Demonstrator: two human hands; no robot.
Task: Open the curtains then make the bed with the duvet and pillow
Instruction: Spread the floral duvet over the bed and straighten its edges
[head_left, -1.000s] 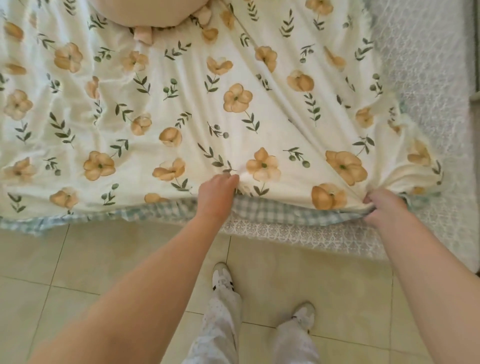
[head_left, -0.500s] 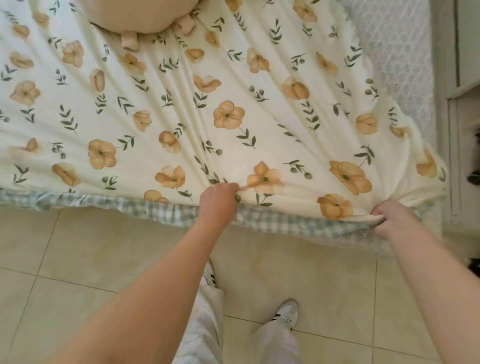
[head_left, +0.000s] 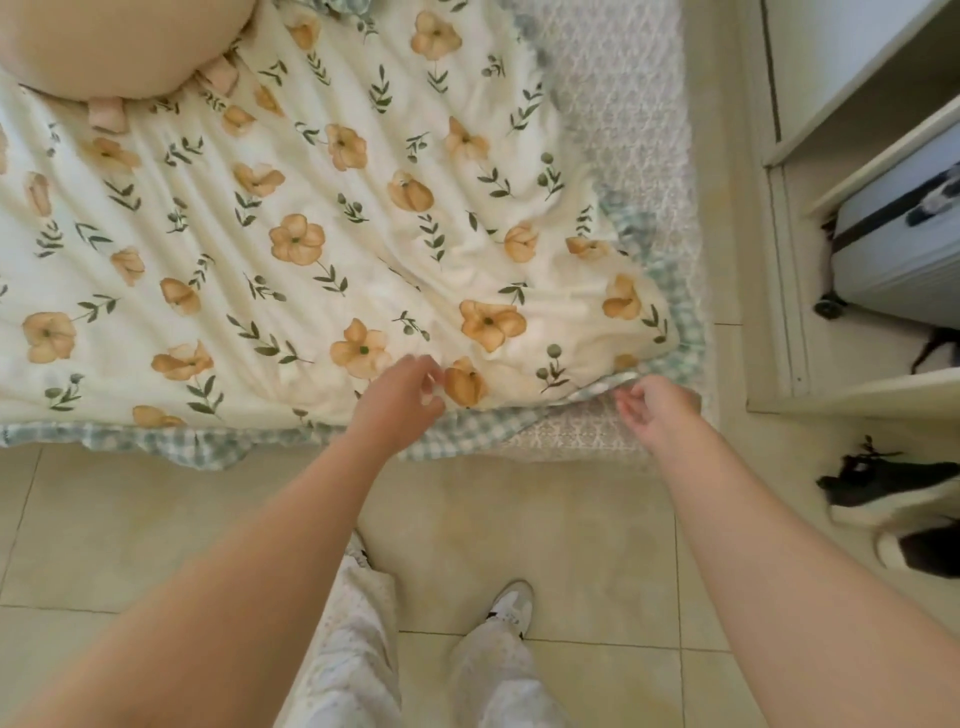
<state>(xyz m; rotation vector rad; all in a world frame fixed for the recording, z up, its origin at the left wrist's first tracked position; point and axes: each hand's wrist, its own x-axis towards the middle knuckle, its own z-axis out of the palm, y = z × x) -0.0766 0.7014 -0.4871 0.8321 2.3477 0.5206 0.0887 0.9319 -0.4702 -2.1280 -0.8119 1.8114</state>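
Your left hand (head_left: 397, 402) hovers at the near edge of the floral duvet (head_left: 322, 249), fingers loosely curled and gripping nothing, though it may brush the cloth; blur hides that. Your right hand (head_left: 657, 410) hangs slack just beside the checked corner. The duvet lies spread over the bed (head_left: 639, 130) — tiled floor (head_left: 571, 519) underfoot, shoes (head_left: 893, 493) to the right.

The bed (head_left: 641, 135), under a white textured cover, carries a flowered duvet (head_left: 311, 234) with a peach pillow (head_left: 104, 47) on top, and dark shoes (head_left: 883, 496) lie on the tiled floor (head_left: 571, 525).
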